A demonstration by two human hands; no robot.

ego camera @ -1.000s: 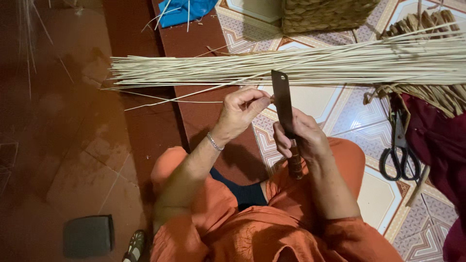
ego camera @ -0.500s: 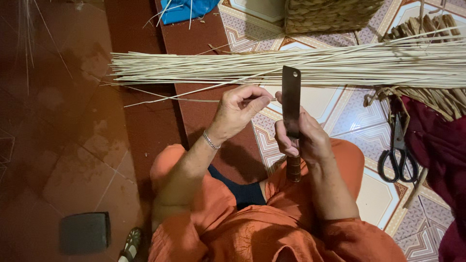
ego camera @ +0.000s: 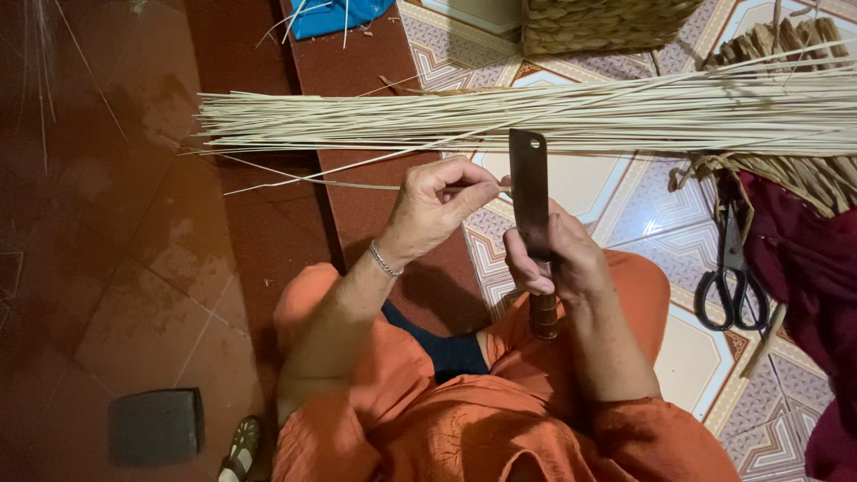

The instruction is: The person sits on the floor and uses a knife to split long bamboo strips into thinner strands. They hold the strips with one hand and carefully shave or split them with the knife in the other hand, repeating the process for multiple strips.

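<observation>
over the lap, the left hand pinches a thin, light, springy reed strip near its end while the right hand grips the stiff knife at its handle.

We are looking down at dark red floor tiles filling the left of the frame, while patterned cream tiles are spreading right under warm, dim light.
</observation>
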